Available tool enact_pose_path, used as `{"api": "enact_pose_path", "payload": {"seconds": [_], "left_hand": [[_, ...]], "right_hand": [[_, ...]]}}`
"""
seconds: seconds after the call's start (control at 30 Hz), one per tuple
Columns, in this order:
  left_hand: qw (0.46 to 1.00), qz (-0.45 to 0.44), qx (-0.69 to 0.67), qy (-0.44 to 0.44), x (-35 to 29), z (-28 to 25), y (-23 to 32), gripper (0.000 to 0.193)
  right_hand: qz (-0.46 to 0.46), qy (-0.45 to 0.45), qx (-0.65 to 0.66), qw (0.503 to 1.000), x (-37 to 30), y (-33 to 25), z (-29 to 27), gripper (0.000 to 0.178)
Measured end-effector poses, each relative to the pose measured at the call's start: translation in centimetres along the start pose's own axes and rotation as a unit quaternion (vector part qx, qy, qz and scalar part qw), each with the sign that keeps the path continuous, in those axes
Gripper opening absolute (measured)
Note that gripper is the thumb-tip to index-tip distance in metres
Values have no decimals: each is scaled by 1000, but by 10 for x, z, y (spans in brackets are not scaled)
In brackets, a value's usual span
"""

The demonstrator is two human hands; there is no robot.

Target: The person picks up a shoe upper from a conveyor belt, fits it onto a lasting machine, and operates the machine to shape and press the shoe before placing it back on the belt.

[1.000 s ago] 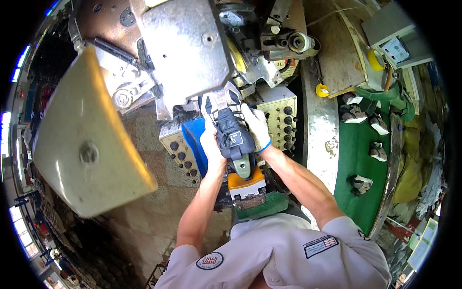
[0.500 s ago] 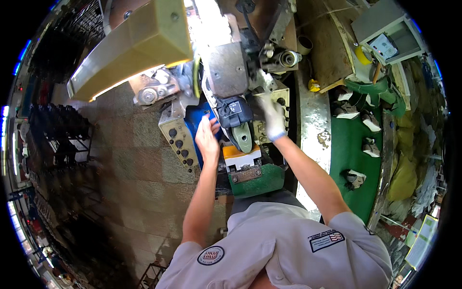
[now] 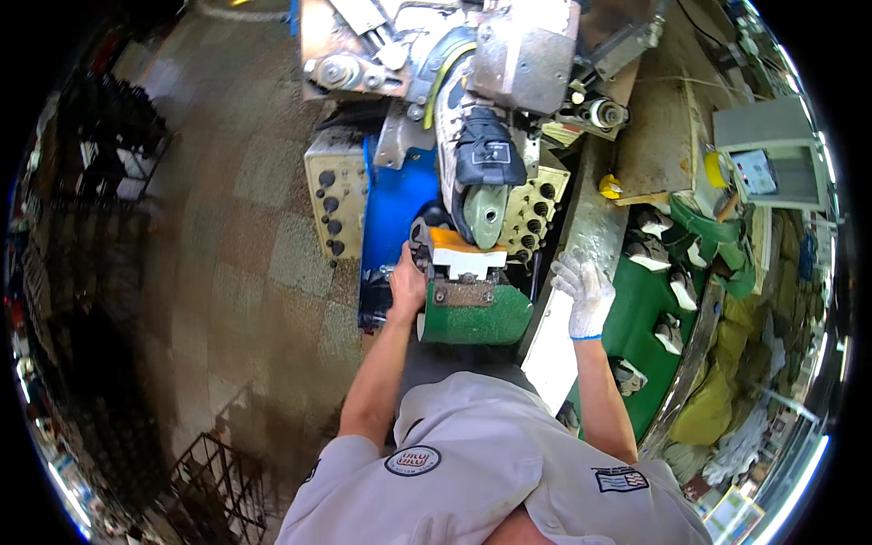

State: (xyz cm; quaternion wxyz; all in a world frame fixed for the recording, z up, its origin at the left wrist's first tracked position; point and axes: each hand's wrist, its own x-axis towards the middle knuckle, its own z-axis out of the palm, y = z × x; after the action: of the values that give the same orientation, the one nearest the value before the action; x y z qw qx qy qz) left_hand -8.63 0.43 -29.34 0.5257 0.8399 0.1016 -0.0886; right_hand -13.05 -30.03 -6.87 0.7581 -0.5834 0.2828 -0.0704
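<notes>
A shoe with a dark padded tongue and pale side is held in the machine, its heel end toward me. A green shoe last sticks out of its opening, above an orange-topped white pad. My bare left hand is closed beside that pad, against a grey and black piece whose kind is unclear; the fingers are partly hidden. Raised at the right of the machine, my right hand wears a white glove with a blue cuff. Its fingers are spread and hold nothing.
Control panels with black knobs flank the blue panel. A green cylinder-shaped guard sits in front of me. Several shoes lie on the green belt at right. Dark racks stand at left.
My right hand has come away from the machine, back and to the right. My left hand has moved from open beside the shoe to closed near the pad. The view has shifted.
</notes>
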Motion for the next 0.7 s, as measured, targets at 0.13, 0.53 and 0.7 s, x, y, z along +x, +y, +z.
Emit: {"api": "enact_pose_path", "payload": {"seconds": [0.13,0.53,0.7], "left_hand": [[999,-17,-20,-39,-22,-89,75,68],[906,63,-373,-192,-88,-180,260,33],[923,104,-330,-171,-94,-77,327,43]], "right_hand": [[-8,-39,15,999,-9,-14,12,54],[124,-274,372,878,-84,-97,152,76],[114,-220,383,890,-46,-93,52,49]]}}
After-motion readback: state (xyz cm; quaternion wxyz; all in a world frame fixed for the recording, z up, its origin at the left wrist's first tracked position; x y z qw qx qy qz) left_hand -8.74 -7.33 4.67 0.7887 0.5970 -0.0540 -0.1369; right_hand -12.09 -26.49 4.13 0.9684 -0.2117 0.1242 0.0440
